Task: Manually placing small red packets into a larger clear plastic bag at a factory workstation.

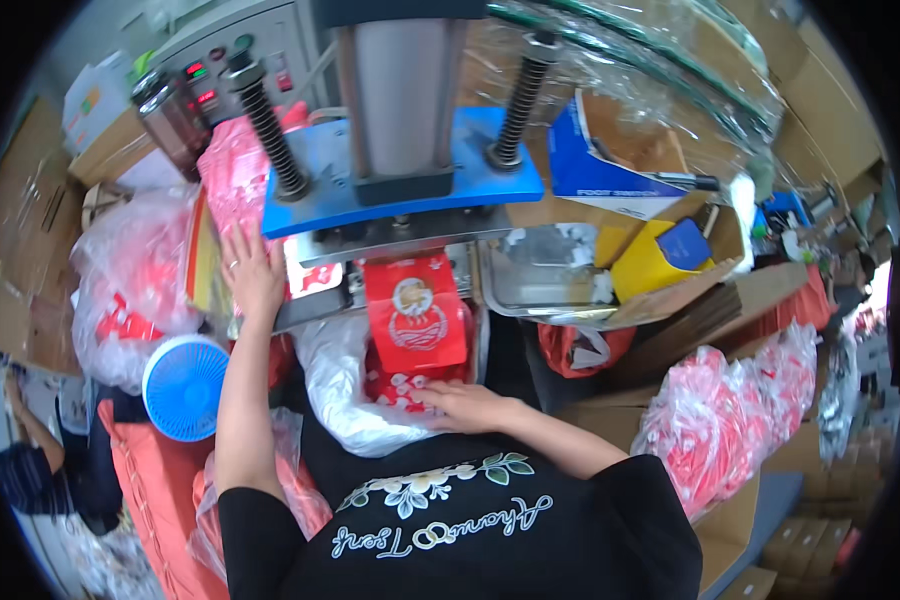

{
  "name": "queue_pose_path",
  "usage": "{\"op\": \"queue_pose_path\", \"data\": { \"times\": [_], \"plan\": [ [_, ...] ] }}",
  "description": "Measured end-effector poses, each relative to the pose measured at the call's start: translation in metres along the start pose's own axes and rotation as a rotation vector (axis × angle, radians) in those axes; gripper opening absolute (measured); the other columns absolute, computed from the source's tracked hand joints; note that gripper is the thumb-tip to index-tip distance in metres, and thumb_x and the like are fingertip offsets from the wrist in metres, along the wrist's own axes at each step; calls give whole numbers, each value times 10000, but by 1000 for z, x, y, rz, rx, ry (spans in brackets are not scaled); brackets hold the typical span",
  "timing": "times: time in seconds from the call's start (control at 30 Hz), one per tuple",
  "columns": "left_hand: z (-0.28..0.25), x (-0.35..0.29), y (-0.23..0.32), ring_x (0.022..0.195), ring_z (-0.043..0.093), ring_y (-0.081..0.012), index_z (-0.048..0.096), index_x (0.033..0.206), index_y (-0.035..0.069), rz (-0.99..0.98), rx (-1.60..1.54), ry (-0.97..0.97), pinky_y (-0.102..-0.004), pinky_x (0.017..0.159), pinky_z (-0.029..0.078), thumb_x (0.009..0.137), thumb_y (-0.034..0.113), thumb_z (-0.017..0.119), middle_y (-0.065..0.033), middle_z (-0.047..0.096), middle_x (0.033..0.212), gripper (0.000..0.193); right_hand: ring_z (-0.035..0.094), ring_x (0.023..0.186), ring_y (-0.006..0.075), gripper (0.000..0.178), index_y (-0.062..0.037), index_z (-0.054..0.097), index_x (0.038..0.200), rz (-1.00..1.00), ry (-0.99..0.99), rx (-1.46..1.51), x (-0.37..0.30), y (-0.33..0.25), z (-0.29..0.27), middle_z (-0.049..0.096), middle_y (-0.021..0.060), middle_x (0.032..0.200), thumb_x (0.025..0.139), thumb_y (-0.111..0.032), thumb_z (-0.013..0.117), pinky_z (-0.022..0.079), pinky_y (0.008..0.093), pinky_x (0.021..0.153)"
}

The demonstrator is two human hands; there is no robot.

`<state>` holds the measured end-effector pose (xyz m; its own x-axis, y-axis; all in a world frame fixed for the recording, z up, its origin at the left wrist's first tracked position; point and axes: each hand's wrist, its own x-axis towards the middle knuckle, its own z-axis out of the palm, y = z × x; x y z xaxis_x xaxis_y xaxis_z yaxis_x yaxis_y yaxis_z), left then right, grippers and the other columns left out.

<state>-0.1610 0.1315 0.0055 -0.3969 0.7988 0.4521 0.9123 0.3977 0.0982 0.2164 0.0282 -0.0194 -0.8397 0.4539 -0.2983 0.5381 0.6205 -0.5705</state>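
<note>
A press with a blue plate stands in front of me. From under it a red printed sheet hangs toward me, with round pale designs on it. My left hand is left of the press, fingers stretched out, by a pile of pink-red plastic packets; I see nothing held in it. Below the sheet, a white plastic bag stands open with small red-and-white pieces inside. My right hand lies over the bag's near right side, fingers extended and touching the pieces; its fingertips are partly hard to make out.
A blue round fan stands left of my left forearm. To the right of the press are a metal tray, a blue box and a yellow bin. Clear bags of red pieces sit at right. Another person's arm shows far left.
</note>
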Motion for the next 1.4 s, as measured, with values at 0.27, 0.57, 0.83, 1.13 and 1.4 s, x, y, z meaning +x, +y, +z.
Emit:
{"op": "queue_pose_path", "data": {
  "times": [0.27,0.57,0.83,1.13,1.4],
  "plan": [
    [-14,-7,18,1471,233,-302,447,1447,142,64,-145,276,-567,1152,192,954,385,569,-116,314,1566,563,540,1146,424,386,55,545,1201,363,1122,-375,-78,75,-155,546,277,1239,908,-180,634,455,421,947],
    [-23,-18,17,1439,287,-344,515,1372,97,164,-369,319,-475,1172,217,916,221,616,-159,400,1496,483,408,1297,473,833,11,379,1412,528,997,-235,-33,107,-126,405,295,1431,826,-494,687,294,548,1090],
    [-55,-39,36,1435,294,-349,526,1365,95,234,-373,292,-529,1163,198,902,219,630,-146,403,1495,490,556,1104,407,521,-77,549,1315,463,990,-195,-70,46,-125,578,190,1189,840,-217,712,488,453,889],
    [-78,-131,16,1448,294,-314,449,1431,113,282,-365,-97,-519,1179,150,797,277,740,-124,396,1516,717,587,963,344,166,-66,686,967,308,1007,-215,-37,78,-113,601,131,957,837,-169,690,490,426,812],
    [-80,-104,15,876,629,-305,704,943,34,201,-606,171,-397,750,472,826,58,656,-103,665,943,129,610,900,423,241,-29,645,1051,367,867,-240,-75,65,-121,626,219,1031,810,-19,646,500,476,758]
  ]
}}
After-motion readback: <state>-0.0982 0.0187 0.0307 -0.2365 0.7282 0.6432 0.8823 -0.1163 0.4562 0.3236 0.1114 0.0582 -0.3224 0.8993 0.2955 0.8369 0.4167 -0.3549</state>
